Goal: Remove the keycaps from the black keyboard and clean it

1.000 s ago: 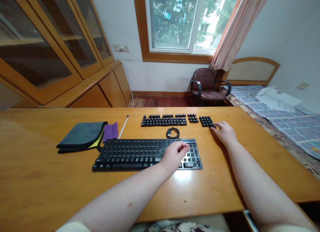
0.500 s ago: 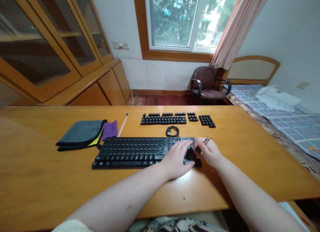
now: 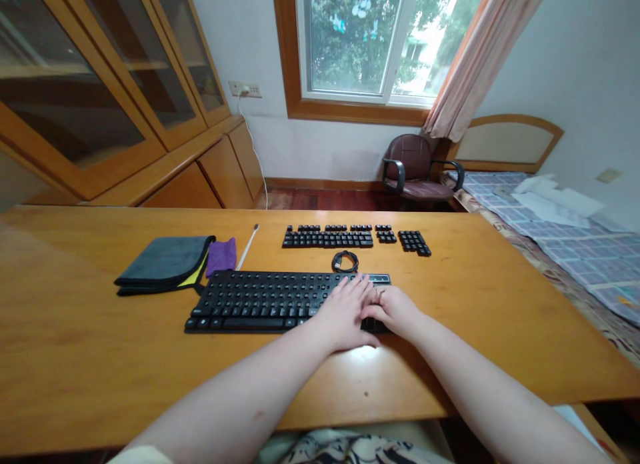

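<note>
Spanning the right of the computer keyboard [image 3: 255, 301], your left hand [image 3: 344, 316] has outstretched fingers — your right hand [image 3: 393, 309] curls beside it, grip too hidden to tell.

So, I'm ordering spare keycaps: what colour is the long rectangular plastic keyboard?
The long rectangular keyboard is black, best seen in the head view.

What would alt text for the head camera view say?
A person's left hand lies over the right part of a black keyboard, the right hand close beside it, its grip unclear. Beyond are rows of loose keycaps and a coiled cable; toward the left, a thin white stick, a purple cloth and a folded gray cloth on the wooden desk.
</note>
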A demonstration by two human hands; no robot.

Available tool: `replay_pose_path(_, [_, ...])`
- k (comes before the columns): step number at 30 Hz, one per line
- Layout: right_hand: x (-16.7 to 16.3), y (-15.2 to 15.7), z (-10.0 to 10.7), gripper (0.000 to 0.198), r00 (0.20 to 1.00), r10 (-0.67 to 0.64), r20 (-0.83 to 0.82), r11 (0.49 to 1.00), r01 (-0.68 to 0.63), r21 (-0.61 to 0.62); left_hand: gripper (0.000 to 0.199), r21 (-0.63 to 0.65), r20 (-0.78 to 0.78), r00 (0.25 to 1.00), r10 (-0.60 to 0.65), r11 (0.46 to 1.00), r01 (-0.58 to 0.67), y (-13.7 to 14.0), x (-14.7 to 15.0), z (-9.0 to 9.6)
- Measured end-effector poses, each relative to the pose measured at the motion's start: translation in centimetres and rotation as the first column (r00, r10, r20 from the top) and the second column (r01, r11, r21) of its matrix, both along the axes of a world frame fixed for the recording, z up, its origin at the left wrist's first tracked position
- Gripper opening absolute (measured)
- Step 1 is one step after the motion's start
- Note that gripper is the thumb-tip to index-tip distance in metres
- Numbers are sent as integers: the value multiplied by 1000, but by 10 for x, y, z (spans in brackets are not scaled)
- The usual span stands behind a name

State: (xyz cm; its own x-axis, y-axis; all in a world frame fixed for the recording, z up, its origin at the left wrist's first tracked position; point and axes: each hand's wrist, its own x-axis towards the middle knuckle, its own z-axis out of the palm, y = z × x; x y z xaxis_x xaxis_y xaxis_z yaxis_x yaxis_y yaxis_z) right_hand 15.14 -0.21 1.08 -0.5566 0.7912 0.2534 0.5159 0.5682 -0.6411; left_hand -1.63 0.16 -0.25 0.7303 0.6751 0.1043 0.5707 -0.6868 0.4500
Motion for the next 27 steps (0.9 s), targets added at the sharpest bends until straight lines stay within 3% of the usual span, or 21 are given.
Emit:
replay_pose_path(7, [1,-8,4,34,984,165,64,983,-169,78,86,85,-51,999,-14,996,19,0,0,-6])
replay_pose_path(11, [2,-15,-2,30,978,156,142,944,-190,270,82,104,-106,994,-17,994,28,1,1,-11])
replay_pose_path(17, [2,-17,-14,26,982,167,86,850,-188,492,79,112,-102,995,-16,993,27,0,0,-10])
replay_pose_path(22, [3,-17,-17,24,982,179,61,827,-184,531,75,108,-74,997,-16,994,24,-2,2,-13])
replay_pose_path(27, [4,-17,-23,29,988,155,-3,869,-134,477,77,83,-39,999,4,997,-1,-2,4,-11])
